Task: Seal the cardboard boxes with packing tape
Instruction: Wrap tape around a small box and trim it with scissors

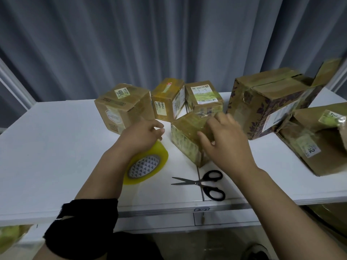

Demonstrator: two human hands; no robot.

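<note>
1. Tape roll (148,164), clear and yellowish, stands on edge on the table under my left hand (142,136). My fingers curl over its top rim and grip it. Its core shows a grey triangle print.
2. My right hand (225,141) holds the small taped box (185,136), thumb on the near side and fingers bent over the top. Blur softens my fingertips. This box sits on the white table (47,147) just right of the roll. It is closed and glossy with tape, so its contents are hidden.
3. Black-handled scissors (202,182) lie with blades apart near the table's front edge, just in front of that box.
4. Three closed boxes stand in a row behind.
   - The left box (124,106) has a top sticker that seems to read "1001".
   - The middle box (167,98) has a side label with "440".
   - The labelled box (203,96) carries a white and green shipping label with a barcode and handwriting I cannot read.
5. A leaf-printed box (266,102), larger and patterned in purple, stands to the right with one flap raised at its far end. Its interior is out of sight.
6. The far-right box (315,143), cut off by the frame, bears stickers marked "2". A bent flap leaves a dark gap, but nothing inside can be made out.
7. A small tag (201,209) on the table's front rail looks like "2-2". A grey curtain (169,34) hangs behind, and a black wrap (82,226) circles my left forearm.
</note>
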